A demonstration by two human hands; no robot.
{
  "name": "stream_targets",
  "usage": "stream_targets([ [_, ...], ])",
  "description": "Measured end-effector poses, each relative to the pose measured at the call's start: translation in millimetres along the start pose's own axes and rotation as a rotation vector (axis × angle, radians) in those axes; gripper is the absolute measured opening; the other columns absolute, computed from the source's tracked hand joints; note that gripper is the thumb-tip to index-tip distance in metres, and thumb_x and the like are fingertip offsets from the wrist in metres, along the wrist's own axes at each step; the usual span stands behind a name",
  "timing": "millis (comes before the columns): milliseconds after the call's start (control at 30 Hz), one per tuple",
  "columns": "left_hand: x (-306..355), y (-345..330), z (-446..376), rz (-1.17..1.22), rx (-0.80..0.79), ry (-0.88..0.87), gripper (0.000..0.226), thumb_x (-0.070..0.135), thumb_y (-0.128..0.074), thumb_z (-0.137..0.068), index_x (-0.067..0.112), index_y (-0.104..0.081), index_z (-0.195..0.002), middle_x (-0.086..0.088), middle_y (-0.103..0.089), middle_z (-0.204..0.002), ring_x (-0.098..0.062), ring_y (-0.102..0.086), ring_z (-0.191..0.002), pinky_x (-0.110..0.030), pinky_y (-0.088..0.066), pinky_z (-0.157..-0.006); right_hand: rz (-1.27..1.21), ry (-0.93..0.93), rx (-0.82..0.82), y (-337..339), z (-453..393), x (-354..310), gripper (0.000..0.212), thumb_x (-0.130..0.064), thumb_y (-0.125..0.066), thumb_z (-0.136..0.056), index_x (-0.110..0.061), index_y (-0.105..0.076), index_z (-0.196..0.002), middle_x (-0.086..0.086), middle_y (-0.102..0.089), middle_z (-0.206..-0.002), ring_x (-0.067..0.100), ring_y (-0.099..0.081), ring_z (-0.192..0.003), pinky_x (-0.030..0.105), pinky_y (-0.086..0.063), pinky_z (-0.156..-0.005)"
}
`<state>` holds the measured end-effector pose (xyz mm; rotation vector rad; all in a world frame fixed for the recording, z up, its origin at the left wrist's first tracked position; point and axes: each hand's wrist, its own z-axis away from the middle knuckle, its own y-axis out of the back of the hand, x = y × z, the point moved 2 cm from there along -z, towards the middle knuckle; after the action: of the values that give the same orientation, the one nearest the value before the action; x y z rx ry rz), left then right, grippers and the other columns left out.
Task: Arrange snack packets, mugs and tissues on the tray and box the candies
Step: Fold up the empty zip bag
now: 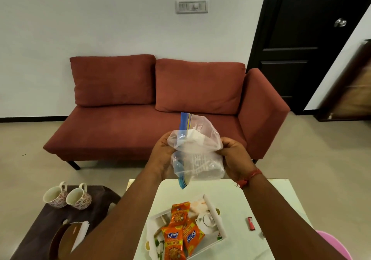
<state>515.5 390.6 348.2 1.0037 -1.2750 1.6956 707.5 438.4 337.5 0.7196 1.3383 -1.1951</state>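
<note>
Both hands up over the white table (267,197), closed on one clear zip bag (197,151): left hand (163,155) cupped round its left side, right hand (233,155) pinching the right edge, fingers curled tight. Bag crumpled; contents look pale, cannot tell what they are. Three orange snack packets (180,231) already lie on the white tray (218,223) below. Two floral mugs (67,196) sit on the dark side table (40,227), well apart from the tray; tissues (81,232) in a holder near them. Likely step: opening or emptying the bag. Next calls for parting the zip seal without spilling.
</note>
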Motion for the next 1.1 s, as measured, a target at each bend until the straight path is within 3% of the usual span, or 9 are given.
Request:
stream_targets([
  [133, -7, -15, -4, 0.051, 0.061, 0.144, 0.044, 0.023, -0.045, -0.095, 0.020, -0.067, -0.057, -0.004, -0.059, -0.062, -0.018, -0.058, -0.051, -0.030, -0.052, -0.052, -0.237, -0.077, 0.050, 10, 8, -6, 0.039, 0.008, -0.036, -0.080, -0.008, -0.065, -0.061, 0.009, -0.067, -0.065, 0.026, -0.060, -0.063, 0.031, -0.053, -0.055],
  [267, -11, -34, -6, -0.157, 0.119, -0.044, 0.021, 0.011, -0.045, -0.090, 0.011, -0.066, -0.085, -0.008, -0.061, -0.079, -0.018, -0.058, -0.065, -0.031, -0.053, -0.060, -0.316, -0.313, -0.170, 32, 27, -8, 0.025, -0.031, -0.053, -0.089, -0.011, -0.068, -0.086, 0.011, -0.068, -0.085, 0.027, -0.064, -0.075, 0.041, -0.056, -0.068],
  [367, -20, -59, -5, -0.284, 0.097, -0.150, 0.028, -0.007, -0.039, -0.087, 0.004, -0.063, -0.096, -0.016, -0.058, -0.086, -0.020, -0.059, -0.072, -0.031, -0.052, -0.063, -0.060, -0.264, -0.196, 52, 34, -5, 0.017, -0.015, -0.062, -0.086, -0.013, -0.062, -0.103, 0.010, -0.064, -0.096, 0.020, -0.064, -0.071, 0.034, -0.055, -0.060],
  [467, -36, -79, 1, -0.295, 0.086, -0.078, 0.030, -0.007, -0.043, -0.080, 0.011, -0.067, -0.082, -0.005, -0.065, -0.095, -0.028, -0.057, -0.088, -0.035, -0.050, -0.073, 0.065, -0.152, -0.055, 78, 39, -2, 0.030, 0.005, -0.069, -0.081, -0.011, -0.062, -0.106, 0.014, -0.063, -0.103, 0.018, -0.064, -0.074, 0.028, -0.055, -0.059],
  [633, -71, -106, 21, 0.061, -0.125, 0.225, 0.037, 0.041, -0.052, -0.087, 0.013, -0.066, -0.106, -0.018, -0.061, -0.115, -0.034, -0.059, -0.099, -0.047, -0.053, -0.078, 0.584, 0.075, 0.034, 119, 49, 0, 0.047, 0.007, -0.072, -0.073, -0.017, -0.064, -0.112, -0.001, -0.048, -0.119, 0.015, -0.056, -0.103, 0.026, -0.054, -0.081],
  [700, -80, -117, 24, -0.186, -0.072, 0.255, 0.031, 0.047, -0.059, -0.090, 0.021, -0.063, -0.107, -0.015, -0.062, -0.115, -0.031, -0.063, -0.098, -0.050, -0.059, -0.076, 0.673, 0.105, 0.021, 122, 56, 2, 0.050, 0.008, -0.068, -0.073, -0.015, -0.063, -0.117, -0.004, -0.045, -0.121, 0.014, -0.054, -0.105, 0.026, -0.051, -0.090],
  [867, -112, -157, 37, -1.157, 0.041, -0.076, 0.035, 0.009, -0.069, -0.079, 0.033, -0.050, -0.096, 0.002, -0.060, -0.104, -0.010, -0.057, -0.079, -0.014, -0.046, -0.057, 0.908, 0.127, 0.031, 141, 84, 22, 0.059, 0.007, -0.061, -0.079, -0.013, -0.054, -0.133, 0.002, -0.038, -0.140, 0.019, -0.050, -0.120, 0.015, -0.038, -0.092],
  [1000, -139, -183, 43, -1.257, -0.011, -0.245, 0.041, 0.003, -0.063, -0.083, 0.019, -0.056, -0.120, -0.004, -0.060, -0.120, -0.022, -0.059, -0.101, -0.028, -0.051, -0.082, 0.982, 0.233, 0.146, 129, 103, 33, 0.057, 0.003, -0.061, -0.083, -0.013, -0.049, -0.136, 0.004, -0.039, -0.143, 0.025, -0.058, -0.113, 0.027, -0.050, -0.094],
  [1100, -154, -197, 44, -1.039, -0.065, -0.178, 0.045, 0.006, -0.058, -0.089, 0.023, -0.053, -0.130, -0.001, -0.062, -0.127, -0.020, -0.060, -0.111, -0.028, -0.049, -0.095, 1.056, 0.232, 0.183, 135, 119, 46, 0.071, 0.004, -0.056, -0.086, -0.016, -0.030, -0.149, 0.006, -0.031, -0.151, 0.026, -0.058, -0.115, 0.031, -0.053, -0.093],
])
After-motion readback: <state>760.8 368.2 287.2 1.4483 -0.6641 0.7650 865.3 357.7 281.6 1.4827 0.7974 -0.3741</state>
